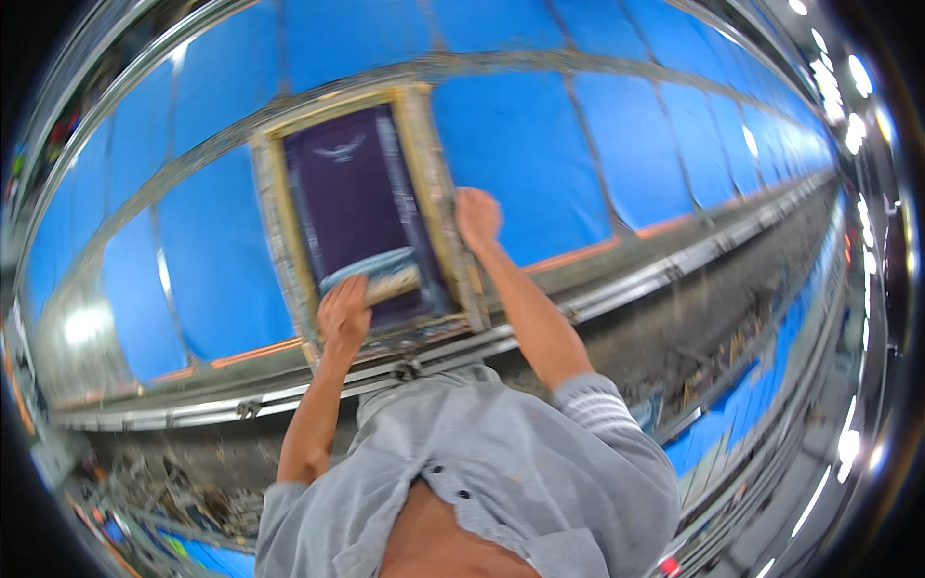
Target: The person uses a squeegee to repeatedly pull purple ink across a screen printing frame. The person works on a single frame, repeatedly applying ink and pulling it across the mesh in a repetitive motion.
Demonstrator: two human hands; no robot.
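Note:
A printing screen (265, 183) with a pale yellowish frame and dark purple mesh lies on the long table before me. Closed around the left end of a wide squeegee (390, 282), my left hand (344, 313) rests over the near part of the mesh. The squeegee is light blue along one side and tan along the other, and it spans much of the mesh's width. At the frame's right edge, my right hand (479, 220) is curled with its fingers around the rim. Motion blur softens both hands.
Bright blue panels (520, 159) cover the table in rows on both sides of the frame. A metal rail (655, 279) runs along the near edge, close to my body. Behind me stands another long table with blue panels (742, 414). Bright lamps (848, 445) line the right side.

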